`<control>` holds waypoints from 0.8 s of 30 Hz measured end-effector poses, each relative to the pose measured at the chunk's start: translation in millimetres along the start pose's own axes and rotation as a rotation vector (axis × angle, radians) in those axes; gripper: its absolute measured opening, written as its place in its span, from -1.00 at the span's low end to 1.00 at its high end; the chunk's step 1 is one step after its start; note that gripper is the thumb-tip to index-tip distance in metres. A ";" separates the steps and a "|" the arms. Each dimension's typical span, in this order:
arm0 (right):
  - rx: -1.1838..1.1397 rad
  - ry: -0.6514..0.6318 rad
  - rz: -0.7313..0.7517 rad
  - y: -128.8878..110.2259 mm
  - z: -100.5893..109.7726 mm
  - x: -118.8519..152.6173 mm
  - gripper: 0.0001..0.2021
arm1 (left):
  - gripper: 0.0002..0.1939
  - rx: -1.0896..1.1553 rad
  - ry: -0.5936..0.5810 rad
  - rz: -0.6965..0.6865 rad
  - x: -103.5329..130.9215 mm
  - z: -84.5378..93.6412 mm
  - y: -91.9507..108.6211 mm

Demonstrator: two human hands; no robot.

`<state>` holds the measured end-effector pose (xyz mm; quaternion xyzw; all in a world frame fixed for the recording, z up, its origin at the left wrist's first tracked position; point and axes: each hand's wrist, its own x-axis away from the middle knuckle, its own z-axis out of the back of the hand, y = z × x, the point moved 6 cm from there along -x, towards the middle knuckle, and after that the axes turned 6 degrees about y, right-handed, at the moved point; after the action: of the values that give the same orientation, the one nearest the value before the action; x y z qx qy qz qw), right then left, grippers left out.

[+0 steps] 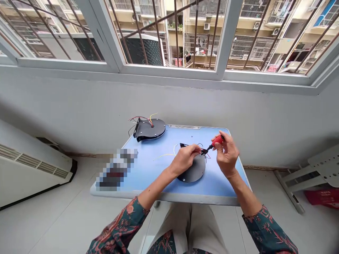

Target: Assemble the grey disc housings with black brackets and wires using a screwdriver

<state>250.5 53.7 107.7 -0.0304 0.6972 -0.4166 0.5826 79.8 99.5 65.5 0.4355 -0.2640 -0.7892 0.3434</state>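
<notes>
My right hand (227, 153) grips a screwdriver with a red handle (217, 140), its dark shaft slanting down to the left. The tip meets the upper edge of a round black device with a flat cover (194, 171), which has screws along its rim and looks like a blower housing. Over that device my left hand (186, 158) is closed in a pinch near the screwdriver tip. What its fingers hold is too small to make out. Yellow, red and black wires (166, 154) spread from the device, partly hidden by my left hand.
A second black device (152, 128) of the same shape, with loose wires, lies at the back left of the blue table (148, 176). Blurred items (116, 171) cover the left side. Behind stand a wall (106, 102) and barred windows; a white appliance (31, 169) is at left.
</notes>
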 end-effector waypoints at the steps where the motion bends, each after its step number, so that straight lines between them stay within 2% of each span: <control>1: 0.034 -0.037 0.040 -2.0 -4.2 0.7 -0.65 | -0.87 -0.041 -0.019 -0.022 2.3 -4.9 -2.9; 6: 0.114 -0.093 0.061 1.8 -13.9 -0.8 -0.67 | -0.85 -0.177 -0.028 -0.020 4.0 -17.5 -20.4; 11: 0.072 -0.108 0.029 4.8 -15.0 -4.7 -0.67 | -0.83 -0.192 -0.030 0.002 4.8 -18.9 -24.2; 17: 0.015 -0.353 -0.017 -5.4 -30.4 -24.0 -0.69 | -0.73 -0.195 -0.093 0.029 -4.0 -17.2 -20.0; 20: -0.035 -0.502 -0.111 -6.4 -39.4 -36.2 -0.65 | -0.75 -0.228 -0.142 0.062 -11.2 -16.5 -15.7; 24: -0.096 -0.633 -0.243 -4.0 -43.7 -47.3 -0.65 | -0.83 -0.180 -0.170 0.115 -19.1 -17.8 -11.3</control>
<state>227.2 99.9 146.2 -0.2685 0.4919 -0.4195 0.7141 99.1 119.1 58.5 0.3187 -0.2447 -0.8227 0.4022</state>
